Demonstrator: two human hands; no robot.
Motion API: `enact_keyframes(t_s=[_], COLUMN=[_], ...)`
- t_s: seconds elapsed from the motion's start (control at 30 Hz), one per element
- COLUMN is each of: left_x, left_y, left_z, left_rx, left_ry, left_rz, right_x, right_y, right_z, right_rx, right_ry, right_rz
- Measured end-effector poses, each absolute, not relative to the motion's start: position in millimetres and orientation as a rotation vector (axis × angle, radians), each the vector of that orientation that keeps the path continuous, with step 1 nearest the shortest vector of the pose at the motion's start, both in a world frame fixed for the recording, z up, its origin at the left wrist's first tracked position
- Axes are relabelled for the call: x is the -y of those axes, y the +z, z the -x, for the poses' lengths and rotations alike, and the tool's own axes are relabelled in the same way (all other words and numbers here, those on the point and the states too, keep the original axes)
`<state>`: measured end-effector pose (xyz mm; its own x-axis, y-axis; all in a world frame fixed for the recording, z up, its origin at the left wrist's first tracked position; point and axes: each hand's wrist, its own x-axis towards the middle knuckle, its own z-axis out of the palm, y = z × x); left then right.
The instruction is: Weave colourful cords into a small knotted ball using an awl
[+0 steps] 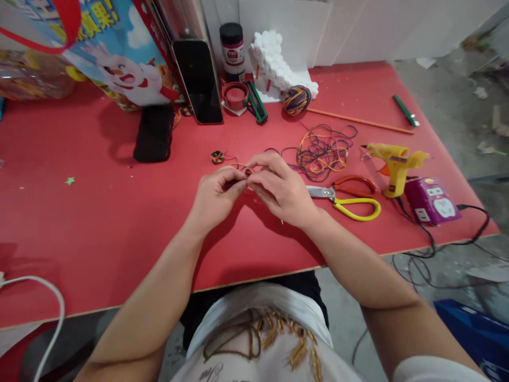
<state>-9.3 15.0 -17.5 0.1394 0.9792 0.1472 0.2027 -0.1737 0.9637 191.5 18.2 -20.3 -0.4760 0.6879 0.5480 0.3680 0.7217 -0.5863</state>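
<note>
My left hand (pixel 220 197) is closed in a pinch over the red table, and my right hand (pixel 281 187) meets it fingertip to fingertip. Between them is a small, dark piece of coiled yarn (pixel 248 172), mostly hidden by the fingers. The end of a thin, pale, stick-like tool (pixel 282 222) shows below my right palm; its kind cannot be made out. Just beyond the fingers lies a small round multicoloured yarn piece (pixel 217 156) with a loose strand. Tangled multicoloured yarn (pixel 324 154) spreads to the right of my right hand, near scissors (pixel 322 192) with red and yellow handles.
Farther back are a yarn ball (pixel 297 100), a green utility knife (pixel 257 103), a red tape roll (pixel 235 96), an upright phone (pixel 198 82) and a black case (pixel 154 133). On the right sit a yellow glue gun (pixel 396 165) and a purple power socket (pixel 430 200) with cables.
</note>
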Motion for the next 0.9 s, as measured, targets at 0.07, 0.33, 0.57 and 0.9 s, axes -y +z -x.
enact_keyframes(t_s=[0.07,0.33,0.57,0.9], left_x=[-15,-11,-3,-4], left_y=[-17,-19,-14,-24], left_z=[9,3,-4,10], left_rx=[-1.159,-1.17,-1.263,-1.117], left_ry=[1.051,1.036,1.242,1.347], left_rz=[-1.573,-1.659,-1.938,-2.274], right_x=[-19,-24,-22,-24], right_y=[-21,-26,-26,-21], right_z=[-192,-192,-186,-185], right_rx=[2.149,2.094,1.72,1.357], right_ry=[0.568,0.609,0.958,1.434], right_rz=[0.836,0.973,1.005,0.936])
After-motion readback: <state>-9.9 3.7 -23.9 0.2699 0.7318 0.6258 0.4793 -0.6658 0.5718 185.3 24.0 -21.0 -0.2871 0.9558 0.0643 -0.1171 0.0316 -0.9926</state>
